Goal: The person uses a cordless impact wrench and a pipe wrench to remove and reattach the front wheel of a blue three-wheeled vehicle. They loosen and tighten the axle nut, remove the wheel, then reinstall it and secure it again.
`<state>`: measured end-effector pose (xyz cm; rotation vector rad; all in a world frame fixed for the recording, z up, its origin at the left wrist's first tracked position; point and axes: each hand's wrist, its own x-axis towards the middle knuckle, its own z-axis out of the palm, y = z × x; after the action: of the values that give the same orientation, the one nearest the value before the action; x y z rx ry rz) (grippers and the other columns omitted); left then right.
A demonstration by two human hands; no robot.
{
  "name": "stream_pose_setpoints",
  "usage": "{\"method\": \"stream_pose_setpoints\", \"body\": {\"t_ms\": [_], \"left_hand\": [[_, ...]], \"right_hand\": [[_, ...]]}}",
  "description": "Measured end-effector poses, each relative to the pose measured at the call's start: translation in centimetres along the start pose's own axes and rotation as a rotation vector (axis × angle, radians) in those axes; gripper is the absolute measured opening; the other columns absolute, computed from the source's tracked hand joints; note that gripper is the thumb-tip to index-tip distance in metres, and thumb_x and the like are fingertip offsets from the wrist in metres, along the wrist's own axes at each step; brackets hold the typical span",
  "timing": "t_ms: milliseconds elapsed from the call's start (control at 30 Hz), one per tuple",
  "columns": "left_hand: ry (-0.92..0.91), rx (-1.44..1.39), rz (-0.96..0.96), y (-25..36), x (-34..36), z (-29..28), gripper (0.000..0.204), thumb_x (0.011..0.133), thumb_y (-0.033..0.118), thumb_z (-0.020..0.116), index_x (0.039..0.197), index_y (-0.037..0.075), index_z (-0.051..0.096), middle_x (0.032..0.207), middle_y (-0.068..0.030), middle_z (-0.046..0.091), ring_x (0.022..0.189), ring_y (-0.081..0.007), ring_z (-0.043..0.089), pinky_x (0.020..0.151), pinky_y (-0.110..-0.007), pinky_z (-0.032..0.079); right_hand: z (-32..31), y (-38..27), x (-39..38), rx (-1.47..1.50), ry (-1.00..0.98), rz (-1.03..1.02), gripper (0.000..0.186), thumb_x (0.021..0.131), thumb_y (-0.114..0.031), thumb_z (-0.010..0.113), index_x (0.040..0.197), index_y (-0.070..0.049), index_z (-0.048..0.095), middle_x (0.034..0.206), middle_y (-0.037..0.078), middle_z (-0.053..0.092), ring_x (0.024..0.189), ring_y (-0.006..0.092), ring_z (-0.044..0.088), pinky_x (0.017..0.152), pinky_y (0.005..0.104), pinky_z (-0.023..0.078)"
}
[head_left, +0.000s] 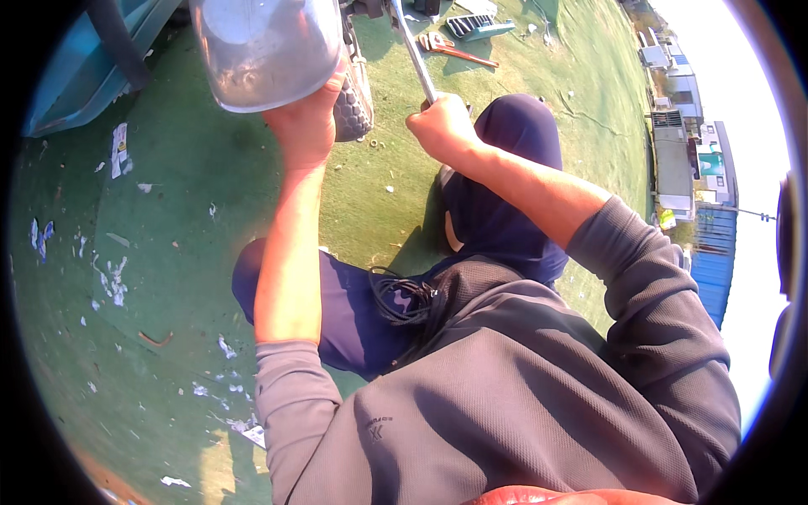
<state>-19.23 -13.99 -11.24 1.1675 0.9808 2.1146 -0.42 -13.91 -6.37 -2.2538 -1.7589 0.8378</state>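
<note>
At the top of the view hangs a shiny, rounded metal fender (265, 55). My left hand (305, 122) is closed around its lower edge, with most of the fingers hidden behind the metal. Just right of that hand is a small black wheel with a knobbly tyre (354, 114). My right hand (443, 128) is wrapped round the lower end of a long silver metal bar (411, 50). The bar slants up toward the dark parts above the wheel, and its far end is out of view.
A red pipe wrench (461, 52) lies on the green ground beyond my right hand, beside a teal and black slotted object (480, 27). A large teal plastic body (63, 80) stands at upper left. Paper scraps (119, 150) litter the left side.
</note>
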Motion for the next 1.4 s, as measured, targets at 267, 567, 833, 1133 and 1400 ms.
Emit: {"method": "stream_pose_setpoints", "body": {"t_ms": [267, 567, 833, 1133, 1400], "left_hand": [[0.103, -0.145, -0.108, 0.3, -0.9, 0.7, 0.051, 0.075, 0.011, 0.085, 0.118, -0.004, 0.062, 0.115, -0.008, 0.067, 0.104, -0.0191, 0.062, 0.097, -0.034, 0.048], [0.104, -0.149, -0.111, 0.3, -0.8, 0.6, 0.05, 0.076, 0.01, 0.085, 0.118, -0.004, 0.062, 0.115, -0.0087, 0.066, 0.103, -0.0187, 0.062, 0.096, -0.034, 0.048], [0.029, -0.098, -0.092, 0.4, -0.5, 0.2, 0.065, 0.08, 0.015, 0.081, 0.136, -0.003, 0.054, 0.133, -0.009, 0.058, 0.118, -0.019, 0.056, 0.106, -0.035, 0.041], [0.086, -0.158, -0.078, 1.2, -0.1, 0.5, 0.046, 0.077, 0.012, 0.084, 0.117, -0.002, 0.065, 0.107, -0.0065, 0.07, 0.094, -0.0159, 0.065, 0.086, -0.033, 0.053], [0.075, -0.118, -0.082, 1.6, 0.0, 0.4, 0.039, 0.076, 0.01, 0.083, 0.11, -0.002, 0.067, 0.099, -0.0047, 0.07, 0.088, -0.0147, 0.066, 0.079, -0.031, 0.054]], "right_hand": [[-5.6, -4.9, -1.1, -0.007, -0.251, 0.114, 0.022, 0.085, -0.018, 0.065, 0.077, -0.001, 0.054, 0.062, 0.002, 0.043, 0.046, 0.0125, 0.041, 0.039, 0.033, 0.033], [-3.6, -4.4, -0.1, -0.043, -0.213, 0.094, 0.022, 0.085, -0.018, 0.065, 0.081, 0.002, 0.056, 0.062, 0.005, 0.048, 0.045, 0.017, 0.048, 0.04, 0.0339, 0.039], [-2.9, -6.3, 6.0, -0.01, -0.027, -0.028, 0.036, 0.1, -0.031, 0.059, 0.111, 0.003, 0.054, 0.064, 0.008, 0.061, 0.046, 0.0168, 0.06, 0.042, 0.0325, 0.051], [-1.1, -9.1, 11.8, -0.435, 0.214, -0.316, 0.025, 0.086, -0.013, 0.06, 0.1, 0.004, 0.073, 0.102, 0.023, 0.072, 0.1, 0.0351, 0.071, 0.085, 0.04, 0.057], [-0.5, -7.8, 13.2, -0.391, 0.223, -0.326, 0.029, 0.088, -0.015, 0.059, 0.106, 0.008, 0.063, 0.106, 0.031, 0.068, 0.102, 0.0386, 0.07, 0.086, 0.0427, 0.057]]}}
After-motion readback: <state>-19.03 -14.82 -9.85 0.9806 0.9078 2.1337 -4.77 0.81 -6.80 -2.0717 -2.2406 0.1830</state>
